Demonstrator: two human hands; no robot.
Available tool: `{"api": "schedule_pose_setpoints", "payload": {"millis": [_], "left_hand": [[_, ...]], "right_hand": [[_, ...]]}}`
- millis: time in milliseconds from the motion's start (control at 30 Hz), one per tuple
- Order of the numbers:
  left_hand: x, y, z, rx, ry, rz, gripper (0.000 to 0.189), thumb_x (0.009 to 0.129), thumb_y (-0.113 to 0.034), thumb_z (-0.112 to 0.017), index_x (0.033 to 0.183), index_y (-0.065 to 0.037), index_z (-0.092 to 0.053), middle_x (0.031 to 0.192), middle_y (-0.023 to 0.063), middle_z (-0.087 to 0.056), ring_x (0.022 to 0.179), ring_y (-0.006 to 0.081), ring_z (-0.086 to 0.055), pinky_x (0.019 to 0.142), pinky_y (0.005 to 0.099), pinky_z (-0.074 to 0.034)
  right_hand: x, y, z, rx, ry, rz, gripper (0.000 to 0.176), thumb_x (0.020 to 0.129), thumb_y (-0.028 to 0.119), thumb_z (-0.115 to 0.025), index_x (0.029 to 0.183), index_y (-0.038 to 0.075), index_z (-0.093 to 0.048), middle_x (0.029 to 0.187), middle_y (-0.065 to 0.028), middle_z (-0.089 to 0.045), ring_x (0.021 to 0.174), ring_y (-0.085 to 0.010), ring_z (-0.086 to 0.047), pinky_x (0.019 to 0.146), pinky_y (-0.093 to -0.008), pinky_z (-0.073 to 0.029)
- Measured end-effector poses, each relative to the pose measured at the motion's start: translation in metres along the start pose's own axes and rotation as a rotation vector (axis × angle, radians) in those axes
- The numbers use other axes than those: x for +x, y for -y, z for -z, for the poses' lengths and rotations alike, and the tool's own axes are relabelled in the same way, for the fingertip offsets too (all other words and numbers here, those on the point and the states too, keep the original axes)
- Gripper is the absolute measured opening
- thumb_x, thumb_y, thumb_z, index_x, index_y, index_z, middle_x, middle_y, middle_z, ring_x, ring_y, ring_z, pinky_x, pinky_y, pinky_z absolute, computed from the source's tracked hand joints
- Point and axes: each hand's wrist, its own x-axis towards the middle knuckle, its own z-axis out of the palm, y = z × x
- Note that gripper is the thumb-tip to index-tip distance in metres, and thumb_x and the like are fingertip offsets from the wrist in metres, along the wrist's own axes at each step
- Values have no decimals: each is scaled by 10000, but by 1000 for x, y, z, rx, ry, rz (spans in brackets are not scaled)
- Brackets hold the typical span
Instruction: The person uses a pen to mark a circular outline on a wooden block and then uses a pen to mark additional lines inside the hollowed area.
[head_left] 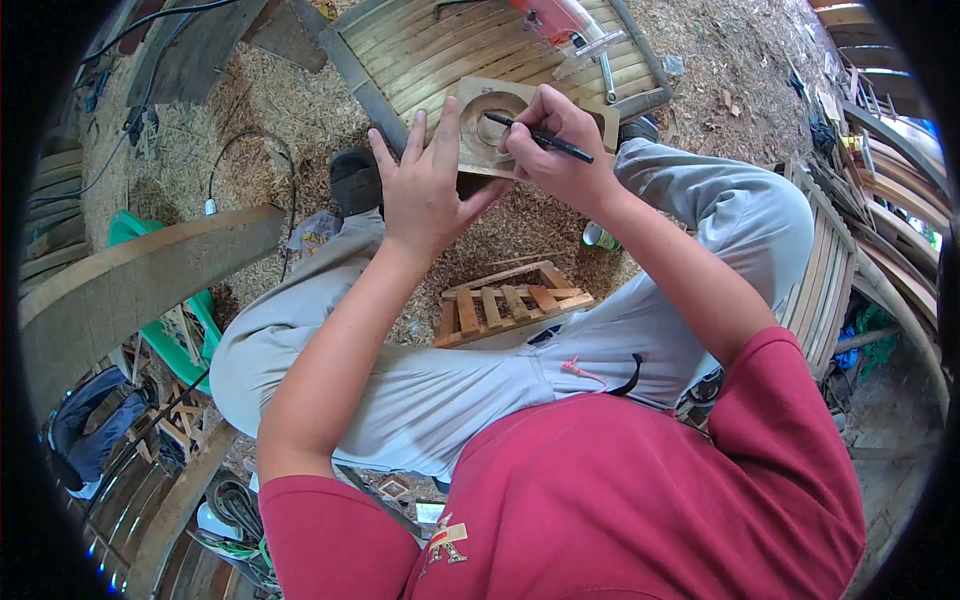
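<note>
A square wooden block with a round hollow cut in its top lies at the near edge of a slatted wooden bench. My right hand pinches a black pen, its tip down inside the hollow. Against the left side of the block rests my left hand, fingers spread and stretched forward, with the thumb reaching along the near edge. Part of the block's right side is hidden behind my right hand.
On the bench's far right sit a red and clear tool and a wrench. A small slatted wooden piece lies between my legs, near a can. Curved board and green plastic chair stand left, by a cable.
</note>
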Motion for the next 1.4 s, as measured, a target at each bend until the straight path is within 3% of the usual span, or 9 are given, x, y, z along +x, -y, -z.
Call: {"api": "schedule_pose_setpoints", "payload": {"millis": [533,633,733,833,867,967,1400], "left_hand": [[-1,1,0,1,22,5,1198,839,-712,-798,1685,0,-337,1386,190,-729,1447,441,-575,1188,838,-203],[-1,-1,3,-17,45,12,1172,841,-661,-830,1685,-2,-354,1629,181,-557,1456,445,-569,1187,827,-218],[-1,0,3,-14,48,15,1172,840,-662,-828,1685,-2,-356,1632,182,-553,1456,446,-568,1190,825,-214],[-1,1,0,17,16,-2,1210,841,-725,-790,1692,-2,-324,1360,186,-746,1452,438,-576,1185,838,-206],[-1,0,0,12,17,0,1211,841,-726,-790,1692,-2,-323,1359,186,-746,1455,438,-574,1185,838,-204],[-1,0,1,5,14,3,1216,840,-728,-790,1694,-2,-319,1358,186,-748,1462,437,-569,1185,840,-199],[-1,0,2,14,21,-1,1229,834,-731,-791,1698,-1,-311,1383,189,-734,1465,430,-565,1185,837,-207]], "right_hand": [[0,0,2,-31,27,15,165,935,48,-720,908,-14,-570,680,-58,-588,625,-74,-573,573,-301,-476],[0,4,1,-15,6,-2,169,933,45,-724,908,-12,-567,684,-51,-580,628,-71,-562,575,-298,-472],[0,1,1,-28,10,5,169,935,43,-723,910,-10,-565,686,-45,-581,631,-70,-568,574,-293,-471],[1,-1,5,-55,91,13,133,993,39,-673,953,-9,-555,794,-80,-700,632,-85,-659,557,-267,-540],[1,1,6,-63,128,13,117,1021,38,-648,974,-9,-551,848,-99,-758,632,-92,-702,548,-255,-574],[-1,5,1,4,15,20,166,945,39,-715,911,-10,-560,691,-43,-588,635,-65,-571,576,-287,-473],[0,1,1,-2,19,-8,169,935,41,-721,898,-11,-563,688,-28,-576,648,-48,-556,572,-280,-466]]}}
